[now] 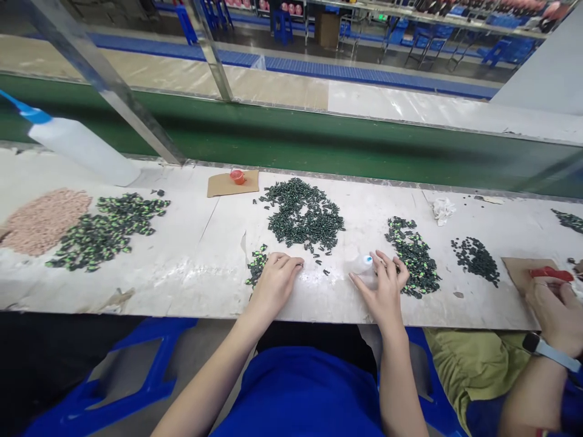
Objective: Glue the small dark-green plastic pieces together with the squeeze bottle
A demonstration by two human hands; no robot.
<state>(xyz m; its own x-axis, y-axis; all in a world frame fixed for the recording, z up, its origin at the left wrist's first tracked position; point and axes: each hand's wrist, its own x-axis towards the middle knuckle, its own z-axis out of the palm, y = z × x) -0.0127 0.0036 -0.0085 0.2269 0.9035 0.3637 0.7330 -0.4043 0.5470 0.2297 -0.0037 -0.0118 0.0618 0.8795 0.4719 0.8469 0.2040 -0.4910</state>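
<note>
That white bottle (pixel 359 264) looks light, squeezable, best held mid-body, the right hand (pixel 385 288) loosely spread beside it, the left hand (pixel 279 276) pinched, on what I can't tell.

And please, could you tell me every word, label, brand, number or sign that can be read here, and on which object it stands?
No readable text anywhere.
Small green glow in the background: perhaps a sign, too small and blurred to read.
Large white bottle: no lettering visible.
Small white bottle at the right hand: no lettering visible.
Watch on the neighbour's wrist: dark face, nothing readable.
</note>
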